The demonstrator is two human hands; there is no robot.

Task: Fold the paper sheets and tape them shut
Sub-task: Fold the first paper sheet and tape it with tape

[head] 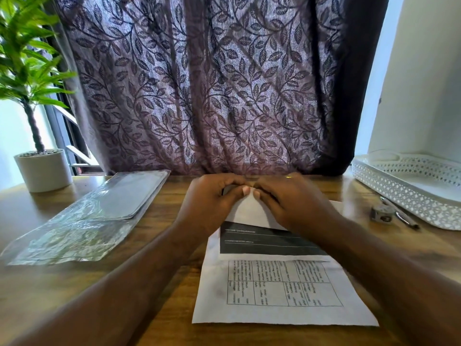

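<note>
Left hand (212, 206) and right hand (294, 203) meeting thumb to thumb, both pinching far fold of paper (274, 310); paper lying on table (159, 258); tray (399, 196) sitting at right.

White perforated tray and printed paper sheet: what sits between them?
In the head view, a small grey object and a slim metal pen lie on the wooden table between them.
</note>
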